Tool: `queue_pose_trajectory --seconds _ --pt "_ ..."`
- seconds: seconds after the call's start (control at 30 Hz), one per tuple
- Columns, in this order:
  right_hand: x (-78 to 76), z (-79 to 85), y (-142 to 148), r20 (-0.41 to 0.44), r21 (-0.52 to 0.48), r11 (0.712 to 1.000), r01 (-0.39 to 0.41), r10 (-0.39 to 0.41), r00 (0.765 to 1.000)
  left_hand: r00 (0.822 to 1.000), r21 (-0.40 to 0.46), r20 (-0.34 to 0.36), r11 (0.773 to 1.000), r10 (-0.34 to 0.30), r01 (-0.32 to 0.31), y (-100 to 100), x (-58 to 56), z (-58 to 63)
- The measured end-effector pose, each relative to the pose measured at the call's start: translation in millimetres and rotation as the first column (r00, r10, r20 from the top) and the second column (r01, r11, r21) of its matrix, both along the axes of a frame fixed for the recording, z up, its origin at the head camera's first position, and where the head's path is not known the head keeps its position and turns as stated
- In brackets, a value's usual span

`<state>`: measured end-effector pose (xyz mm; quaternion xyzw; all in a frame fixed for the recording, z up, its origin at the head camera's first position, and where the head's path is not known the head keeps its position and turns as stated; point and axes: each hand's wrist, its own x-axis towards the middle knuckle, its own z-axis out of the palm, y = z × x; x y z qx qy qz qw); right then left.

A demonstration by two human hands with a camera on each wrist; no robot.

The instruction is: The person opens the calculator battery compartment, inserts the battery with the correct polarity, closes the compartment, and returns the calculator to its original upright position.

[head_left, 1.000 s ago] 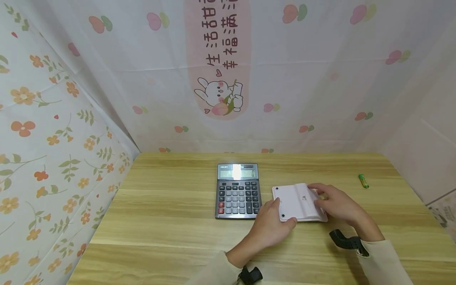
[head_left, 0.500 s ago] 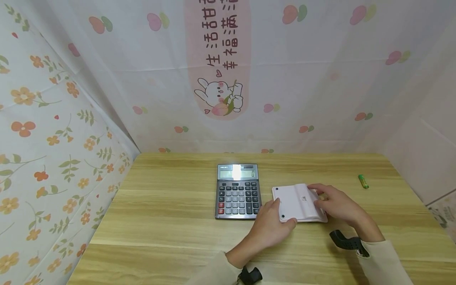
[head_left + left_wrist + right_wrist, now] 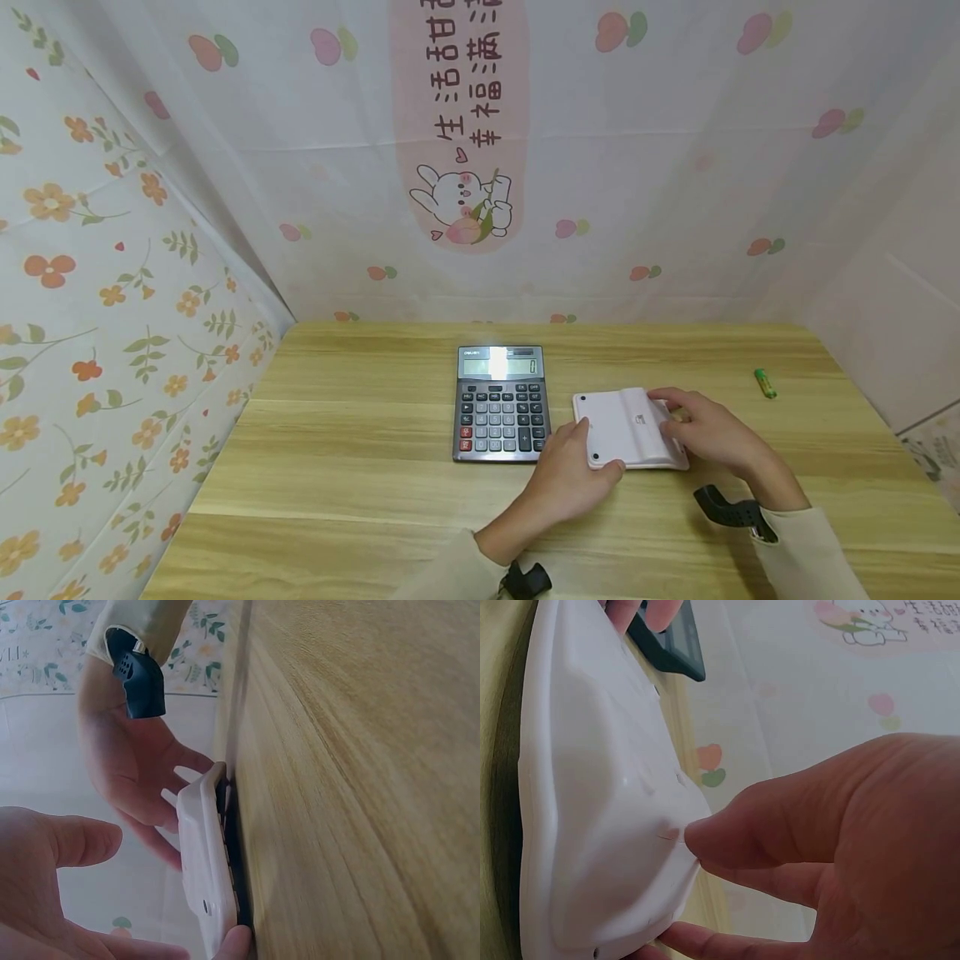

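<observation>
A white calculator [image 3: 615,425] lies face down on the wooden table. Its back has a raised ridge with a small logo and dark screw holes; dark keys show under its edge in the left wrist view. My left hand [image 3: 572,475] holds its near left corner, one fingertip [image 3: 234,943] low against the edge, while the thumb looks apart from it in the left wrist view. At the right end, my right hand [image 3: 708,433] pinches the casing, thumb on the back and fingers at the rim. A grey calculator [image 3: 501,404] stands face up just left, its display showing 0.
A small green and yellow battery [image 3: 765,382] lies at the right rear of the table [image 3: 337,467]. Printed cloth [image 3: 300,192] hangs behind and along the left side. Black straps [image 3: 735,507] circle both wrists.
</observation>
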<state>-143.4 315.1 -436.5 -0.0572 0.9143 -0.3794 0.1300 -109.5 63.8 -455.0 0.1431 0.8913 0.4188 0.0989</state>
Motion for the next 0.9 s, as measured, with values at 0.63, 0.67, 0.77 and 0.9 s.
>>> queue_pose_trajectory --seconds 0.63,0.67,0.77,0.9 --pt "-1.3 -2.1 1.5 -0.029 0.052 0.999 -0.002 0.004 1.000 1.000 0.012 0.030 1.000 0.009 -0.009 -3.4 -3.9 -2.1" --pt "-1.4 -2.3 1.4 -0.028 0.055 0.999 0.000 0.002 1.000 1.000 0.011 0.030 1.000 0.009 -0.010 -3.4 -3.9 -2.1" --pt "-1.7 -2.5 1.0 -0.026 0.056 0.998 0.003 -0.002 1.000 1.000 0.012 0.029 1.000 0.009 -0.010 -3.4 -3.8 -2.0" --pt "-2.3 -2.1 -0.2 -0.030 0.064 0.998 0.006 -0.004 1.000 0.999 0.014 0.032 1.000 0.012 -0.013 -3.2 -3.7 -1.7"
